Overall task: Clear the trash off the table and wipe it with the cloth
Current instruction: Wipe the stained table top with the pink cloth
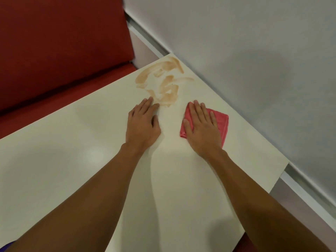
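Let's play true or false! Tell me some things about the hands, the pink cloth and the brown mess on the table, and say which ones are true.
1. The right hand lies flat on the pink cloth. True.
2. The left hand rests on the bare table beside the brown smear. True.
3. The pink cloth covers the brown smear. False: the cloth lies apart from it, on the side nearer the wall.
4. The left hand holds a cup. False: it lies flat and holds nothing.
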### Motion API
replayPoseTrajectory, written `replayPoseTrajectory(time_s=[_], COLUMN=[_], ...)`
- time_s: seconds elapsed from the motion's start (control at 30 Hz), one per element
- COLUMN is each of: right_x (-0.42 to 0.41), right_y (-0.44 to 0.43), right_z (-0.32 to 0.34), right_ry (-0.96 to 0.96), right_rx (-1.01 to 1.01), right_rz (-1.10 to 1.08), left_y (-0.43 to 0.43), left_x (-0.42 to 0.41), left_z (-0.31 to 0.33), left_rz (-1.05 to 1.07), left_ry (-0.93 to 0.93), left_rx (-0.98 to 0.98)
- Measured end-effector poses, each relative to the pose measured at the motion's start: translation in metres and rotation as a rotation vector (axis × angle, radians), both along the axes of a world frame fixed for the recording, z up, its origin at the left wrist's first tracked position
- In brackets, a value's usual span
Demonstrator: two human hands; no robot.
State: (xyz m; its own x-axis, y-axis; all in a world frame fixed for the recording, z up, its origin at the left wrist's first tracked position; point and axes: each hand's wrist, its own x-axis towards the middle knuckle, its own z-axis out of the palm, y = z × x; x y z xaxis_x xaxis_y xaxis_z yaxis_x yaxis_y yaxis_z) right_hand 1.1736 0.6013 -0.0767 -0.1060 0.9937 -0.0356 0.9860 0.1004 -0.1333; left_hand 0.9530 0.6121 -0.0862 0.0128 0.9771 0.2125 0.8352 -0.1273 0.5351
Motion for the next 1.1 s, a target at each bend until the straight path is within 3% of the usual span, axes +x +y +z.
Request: replayPoseTrajectory(time_s=[0.1,0.17,0.3,0.37,0.5,0.57,0.7,0.77,0.97,1.03,1.1], right_x=[-0.017,-0.044,-0.045,-0.021,-0.025,-0.051,-0.045,-0.021,-0.043,-0.053,-0.038], right_y=[0.039,0.045,-0.014,-0.019,0.036,0.045,-0.003,-0.014,0.056,0.060,0.043], right_z=[0.001,0.002,-0.001,0.001,0.003,0.003,0.001,0.003,0.002,0.000,0.000], right_ry=[0.011,0.032,0.007,0.018,0.018,0.029,0.018,0.032,0.053,0.039,0.043], right_rx=[-0.015,-0.008,-0.008,-0.022,-0.033,-0.023,-0.003,-0.026,-0.025,-0.023,-0.024], right_rz=[-0.263,-0.311,0.028,0.053,-0.297,-0.351,0.039,0.080,-0.384,-0.260,0.004], left_y=[-0.003,-0.004,-0.005,-0.004,-0.004,-0.003,-0.004,-0.004,-0.004,-0.003,-0.002], left_x=[-0.001,0.000,-0.001,-0.002,-0.002,-0.002,-0.001,-0.002,0.000,0.000,0.000], left_z=[-0.002,-0.003,-0.003,-0.001,0.000,0.001,0.003,0.003,0.005,0.003,0.001], left_rz=[-0.003,0.000,-0.011,-0.014,-0.013,-0.007,-0.009,-0.015,-0.007,0.008,0.019], left_ry=[0.022,0.036,0.051,0.053,0.043,0.034,0.034,0.024,-0.009,-0.012,-0.021], left_rx=[0.015,0.016,-0.011,-0.023,-0.040,-0.042,-0.054,-0.057,-0.048,-0.033,-0.026])
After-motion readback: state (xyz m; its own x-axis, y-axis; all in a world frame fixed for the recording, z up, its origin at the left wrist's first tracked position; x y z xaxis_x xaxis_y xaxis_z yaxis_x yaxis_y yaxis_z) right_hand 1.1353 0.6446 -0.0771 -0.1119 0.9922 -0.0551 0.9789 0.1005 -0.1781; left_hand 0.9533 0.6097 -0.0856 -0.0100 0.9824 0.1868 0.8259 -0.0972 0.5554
